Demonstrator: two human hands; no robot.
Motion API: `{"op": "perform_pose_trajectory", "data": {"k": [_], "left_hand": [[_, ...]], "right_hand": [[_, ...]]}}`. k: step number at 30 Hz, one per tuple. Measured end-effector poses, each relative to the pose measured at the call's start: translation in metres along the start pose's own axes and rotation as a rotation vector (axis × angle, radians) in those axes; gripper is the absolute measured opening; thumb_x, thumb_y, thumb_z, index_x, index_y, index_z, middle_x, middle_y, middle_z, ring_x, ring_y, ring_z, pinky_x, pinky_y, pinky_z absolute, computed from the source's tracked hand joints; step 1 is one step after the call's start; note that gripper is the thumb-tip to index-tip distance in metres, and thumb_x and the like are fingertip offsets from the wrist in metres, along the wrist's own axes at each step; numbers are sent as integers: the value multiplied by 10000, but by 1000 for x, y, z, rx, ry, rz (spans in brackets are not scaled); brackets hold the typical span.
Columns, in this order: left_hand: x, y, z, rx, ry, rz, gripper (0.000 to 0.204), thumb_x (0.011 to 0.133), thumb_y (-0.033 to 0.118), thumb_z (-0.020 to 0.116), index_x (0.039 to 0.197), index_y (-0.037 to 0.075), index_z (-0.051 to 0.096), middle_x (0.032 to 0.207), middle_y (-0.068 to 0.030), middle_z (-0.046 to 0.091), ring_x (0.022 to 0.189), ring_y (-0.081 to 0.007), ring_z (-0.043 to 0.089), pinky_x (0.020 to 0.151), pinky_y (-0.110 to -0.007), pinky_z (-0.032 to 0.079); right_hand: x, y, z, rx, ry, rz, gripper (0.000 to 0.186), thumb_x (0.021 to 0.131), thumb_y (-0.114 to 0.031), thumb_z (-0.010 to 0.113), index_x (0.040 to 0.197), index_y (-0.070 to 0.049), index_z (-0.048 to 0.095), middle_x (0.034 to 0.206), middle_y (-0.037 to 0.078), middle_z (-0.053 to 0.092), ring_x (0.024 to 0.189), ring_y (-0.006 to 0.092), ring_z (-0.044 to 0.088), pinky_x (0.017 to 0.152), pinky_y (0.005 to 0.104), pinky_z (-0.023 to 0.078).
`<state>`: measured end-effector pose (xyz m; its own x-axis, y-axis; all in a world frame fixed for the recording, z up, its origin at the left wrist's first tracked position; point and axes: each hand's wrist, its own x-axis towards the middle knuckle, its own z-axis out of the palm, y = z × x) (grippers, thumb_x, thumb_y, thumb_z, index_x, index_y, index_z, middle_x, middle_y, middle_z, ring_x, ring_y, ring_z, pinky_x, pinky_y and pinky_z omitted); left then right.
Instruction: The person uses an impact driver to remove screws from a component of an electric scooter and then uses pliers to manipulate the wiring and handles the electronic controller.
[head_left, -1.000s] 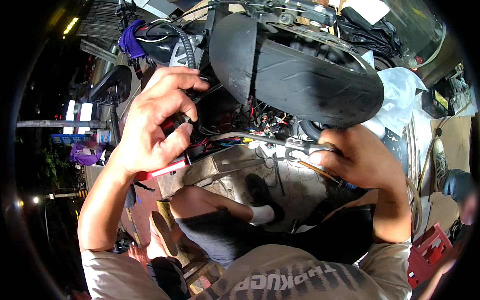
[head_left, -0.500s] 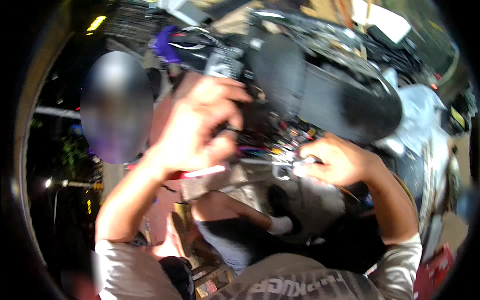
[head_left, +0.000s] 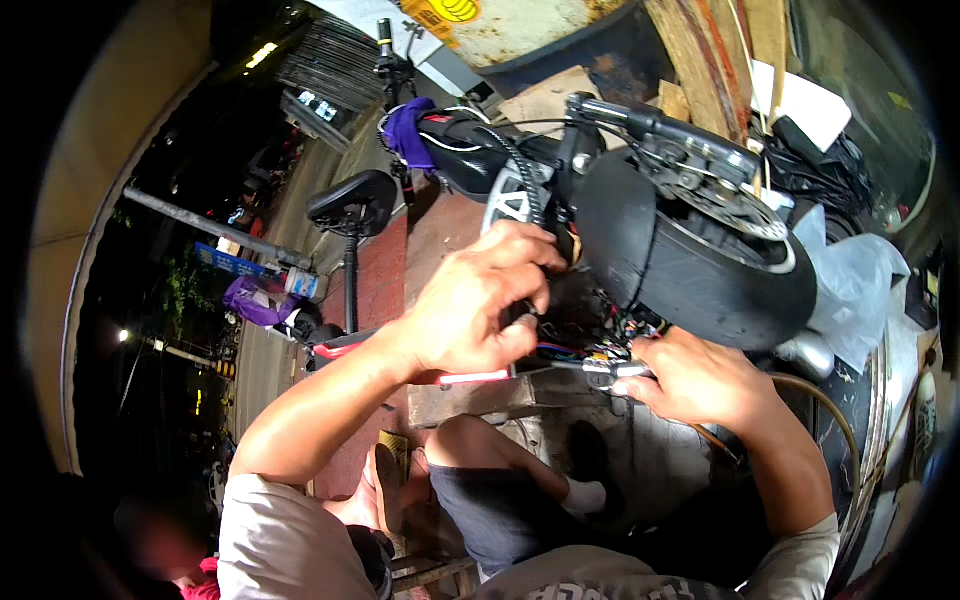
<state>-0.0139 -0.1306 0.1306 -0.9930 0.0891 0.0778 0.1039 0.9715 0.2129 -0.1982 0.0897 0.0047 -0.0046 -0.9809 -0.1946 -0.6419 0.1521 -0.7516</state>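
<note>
A two-wheeled bike lies on its side, its black tyre point(head_left: 720, 275) just beyond my right hand. My right hand point(head_left: 705, 375) is closed around a silver hand tool point(head_left: 602, 372) resembling a ratchet wrench, its slim shaft pointing left. Loose coloured wires point(head_left: 615, 335) spill out beside its head. My left hand point(head_left: 480, 300) hovers over the bike's body with curled fingers; something dark shows between thumb and forefinger, too hidden to name. Under that wrist lies a glowing red-edged strip point(head_left: 475, 377). Above the left fingers sits a grey metal bracket point(head_left: 510, 203).
A wooden block point(head_left: 465, 402) lies below the hands. A black saddle point(head_left: 355, 197) on its post stands left, near a purple cloth point(head_left: 408, 133). Wooden boards point(head_left: 700, 65) lean at the back; a clear plastic bag point(head_left: 850, 285) lies right. A person in red point(head_left: 200, 580) is at lower left.
The view has shifted and sharpened, so the bike and both hands appear further right and lower. The right hand keeps hold of the silver tool; the left stays curled.
</note>
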Motion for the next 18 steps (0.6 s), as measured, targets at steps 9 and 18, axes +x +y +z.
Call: {"op": "perform_pose_trajectory", "data": {"k": [9, 18], "left_hand": [[9, 7, 3, 34, -6, -13, 177, 695, 51, 703, 866, 28, 659, 1262, -191, 718, 1320, -434, 640, 1121, -522, 530], [7, 9, 3, 21, -30, -45, 197, 685, 36, 708, 873, 25, 651, 1276, -200, 713, 1360, -474, 613, 1134, -557, 518]], "right_hand": [[-24, 10, -17, -133, -34, 49, 453, 1067, -488, 664, 1179, -56, 743, 1081, 194, 797, 1066, 438, 763, 891, 556, 602], [-36, 28, -3, -128, 221, -23, 333, 999, -344, 751, 1002, -12, 768, 913, 194, 780, 980, 416, 773, 878, 527, 598]]}}
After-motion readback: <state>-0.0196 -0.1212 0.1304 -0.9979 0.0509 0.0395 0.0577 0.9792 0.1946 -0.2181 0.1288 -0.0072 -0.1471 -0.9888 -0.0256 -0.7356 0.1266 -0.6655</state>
